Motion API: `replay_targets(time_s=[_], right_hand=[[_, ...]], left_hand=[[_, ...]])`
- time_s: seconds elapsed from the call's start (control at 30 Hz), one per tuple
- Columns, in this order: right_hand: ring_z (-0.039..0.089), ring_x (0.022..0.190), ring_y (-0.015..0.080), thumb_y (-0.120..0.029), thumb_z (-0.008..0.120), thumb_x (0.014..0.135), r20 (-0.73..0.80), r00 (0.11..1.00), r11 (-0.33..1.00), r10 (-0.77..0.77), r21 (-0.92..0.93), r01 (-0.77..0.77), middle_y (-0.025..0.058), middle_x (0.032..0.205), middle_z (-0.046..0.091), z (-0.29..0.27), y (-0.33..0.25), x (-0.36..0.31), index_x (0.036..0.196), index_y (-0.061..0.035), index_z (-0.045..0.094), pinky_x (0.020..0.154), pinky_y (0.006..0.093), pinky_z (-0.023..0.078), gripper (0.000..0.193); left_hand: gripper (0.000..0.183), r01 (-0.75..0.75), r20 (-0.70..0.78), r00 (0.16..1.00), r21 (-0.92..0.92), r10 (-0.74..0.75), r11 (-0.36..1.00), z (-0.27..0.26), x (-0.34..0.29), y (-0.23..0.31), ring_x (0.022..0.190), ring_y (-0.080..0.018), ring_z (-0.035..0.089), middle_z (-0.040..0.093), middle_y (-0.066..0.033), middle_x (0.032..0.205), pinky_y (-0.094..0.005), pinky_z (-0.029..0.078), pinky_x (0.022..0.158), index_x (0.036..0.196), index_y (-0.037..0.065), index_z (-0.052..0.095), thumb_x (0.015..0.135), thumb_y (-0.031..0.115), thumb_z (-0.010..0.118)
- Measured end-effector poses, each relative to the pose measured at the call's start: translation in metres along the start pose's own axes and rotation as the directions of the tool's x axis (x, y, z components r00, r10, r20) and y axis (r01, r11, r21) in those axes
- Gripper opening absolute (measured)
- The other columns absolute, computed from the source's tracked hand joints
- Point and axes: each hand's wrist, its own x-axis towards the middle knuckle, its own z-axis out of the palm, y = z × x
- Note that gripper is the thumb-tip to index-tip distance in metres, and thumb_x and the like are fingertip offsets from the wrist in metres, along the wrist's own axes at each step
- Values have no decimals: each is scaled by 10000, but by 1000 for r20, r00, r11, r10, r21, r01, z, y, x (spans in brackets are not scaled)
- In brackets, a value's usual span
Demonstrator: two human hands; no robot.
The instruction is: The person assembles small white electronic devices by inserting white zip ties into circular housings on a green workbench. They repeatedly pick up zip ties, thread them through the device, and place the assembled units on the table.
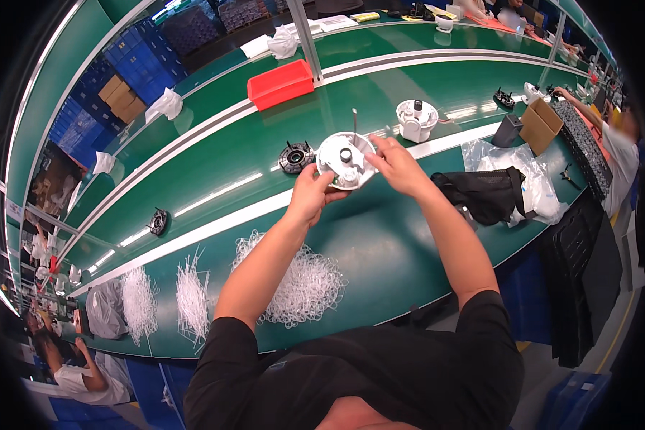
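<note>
Both my hands hold a white round plastic housing [328, 148] over the edge of the green conveyor belt. Inside it are a black knob-like part and white fittings, and a thin stem with a pale tip rises from its far side. My left hand [311, 195] grips the lower left rim, fingers curled beneath. On the right rim, my right hand [400, 166] has its thumb and fingers closed at the wall. Just left of the housing lies a black ring-shaped part [294, 158]. A similar white housing [417, 122] stands farther right on the belt.
Piles of clear looped tubing [304, 287] and white strips [192, 297] lie on the green bench. A black bag [480, 193], plastic bags [541, 193] and a cardboard box [541, 125] sit at right. A red bin [281, 84] stands beyond the belt. Co-workers sit at both sides.
</note>
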Motion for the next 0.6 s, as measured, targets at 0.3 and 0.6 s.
replay_targets(time_s=[0.3,0.6], right_hand=[[646,952,193,-192,621,970,116,992,967,48,245,-76,134,1015,695,14,-4,-20,1150,26,682,862,313,493,289],[632,758,271,-208,698,891,43,996,995,-82,-59,84,123,827,646,18,-13,-32,908,-1,684,681,383,487,207]], left_hand=[[365,135,34,990,80,-138,988,-8,-45,-26,935,-246,699,640,-185,1107,-341,643,729,1269,-81,454,959,96,528],[330,258,40,965,53,-261,965,-9,-62,-41,877,-270,717,636,-203,1105,-330,638,726,1200,-82,470,966,125,578]])
